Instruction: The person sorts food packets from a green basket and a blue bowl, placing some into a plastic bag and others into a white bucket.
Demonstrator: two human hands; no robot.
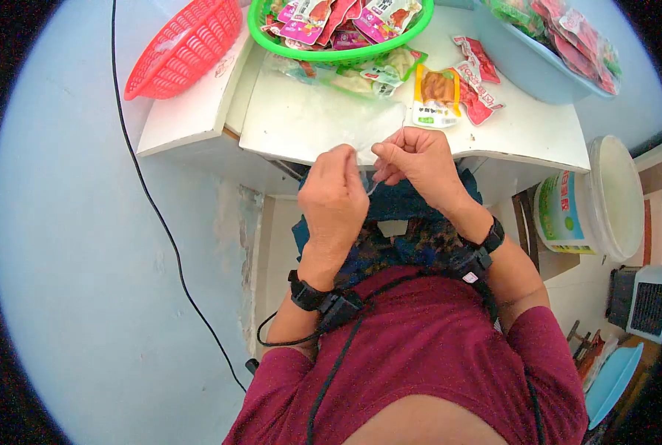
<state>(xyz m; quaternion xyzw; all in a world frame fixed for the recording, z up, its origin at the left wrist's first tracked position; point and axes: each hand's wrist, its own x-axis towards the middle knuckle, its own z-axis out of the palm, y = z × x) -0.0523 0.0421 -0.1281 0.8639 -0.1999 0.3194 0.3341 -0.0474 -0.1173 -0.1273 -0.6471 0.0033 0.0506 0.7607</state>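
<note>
My left hand (335, 196) and my right hand (418, 165) are close together at the table's front edge, both with fingers pinched. Between them is thin clear plastic, which looks like the mouth of a transparent bag (379, 122) spread on the white table. Each hand grips an edge of it; the fingertips partly hide the grip. Just beyond my right hand lie a white and yellow snack packet (436, 96) and red and white packets (478, 93). Behind the plastic rest green and clear packets (379, 78).
A green basket (338, 53) full of pink and red packets stands at the back. To its left leans a red basket (186, 55); to the right is a light blue basin (538, 74) of packets. A white bucket (620, 200) stands at right. A black cable (157, 200) hangs along the left wall.
</note>
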